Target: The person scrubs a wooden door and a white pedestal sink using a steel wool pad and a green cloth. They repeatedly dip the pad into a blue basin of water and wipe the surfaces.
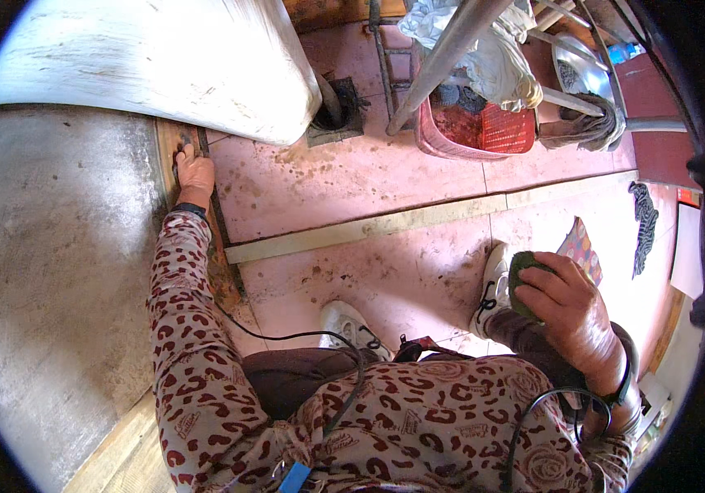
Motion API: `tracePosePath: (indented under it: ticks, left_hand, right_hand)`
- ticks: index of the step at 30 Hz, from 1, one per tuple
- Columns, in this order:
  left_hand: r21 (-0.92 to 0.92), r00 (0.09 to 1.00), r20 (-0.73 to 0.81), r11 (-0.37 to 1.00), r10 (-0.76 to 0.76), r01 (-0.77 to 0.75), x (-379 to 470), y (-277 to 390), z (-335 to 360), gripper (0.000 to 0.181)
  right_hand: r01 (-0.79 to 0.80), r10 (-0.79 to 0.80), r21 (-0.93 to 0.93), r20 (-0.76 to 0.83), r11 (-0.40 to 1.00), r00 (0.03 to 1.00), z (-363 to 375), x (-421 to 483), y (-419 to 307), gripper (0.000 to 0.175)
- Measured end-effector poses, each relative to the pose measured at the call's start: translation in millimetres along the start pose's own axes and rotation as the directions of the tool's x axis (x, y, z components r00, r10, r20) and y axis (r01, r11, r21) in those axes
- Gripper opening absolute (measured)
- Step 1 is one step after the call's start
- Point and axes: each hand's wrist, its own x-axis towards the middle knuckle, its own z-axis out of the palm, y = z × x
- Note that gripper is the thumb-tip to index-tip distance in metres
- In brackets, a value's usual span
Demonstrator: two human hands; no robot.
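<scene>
My left hand (195, 171) rests with bent fingers on the wooden edging (170, 145) of a grey, stained raised surface (63, 246). A small dark spot shows by its fingertips, and whether they hold anything is hidden. Off to the right, my right hand (565, 302) grips a dark green scouring pad (520, 280), raised above the floor near my knee. Behind that hand, a patterned piece of cloth or card (580, 249) is partly covered by the fingers. Black cables run across my leopard-print top (426, 425).
Pink floor tiles (352, 185) bear brown stains and a pale strip (364, 231). A large white object (161, 55) stands at upper left. Beyond the strip are a red plastic basket (506, 132), a metal frame (438, 61) with draped cloths, and a metal basin (589, 71). Striped cloth (643, 225) lies right.
</scene>
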Motion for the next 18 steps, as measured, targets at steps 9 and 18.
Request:
tracePosePath:
  ticks: [9, 18]
  left_hand:
    - [-0.547, 0.859, 0.276, 0.664, -0.432, 0.510, 18, 72, -21, 0.048]
    - [-0.714, 0.940, 0.186, 0.618, -0.285, 0.328, -34, 199, -69, 0.042]
  right_hand:
    - [0.008, -0.008, 0.019, 0.009, 1.000, 1.000, 5, -2, -6, 0.030]
    - [0.240, -0.240, -0.026, -0.042, 0.971, 0.970, -8, 28, 1, 0.029]
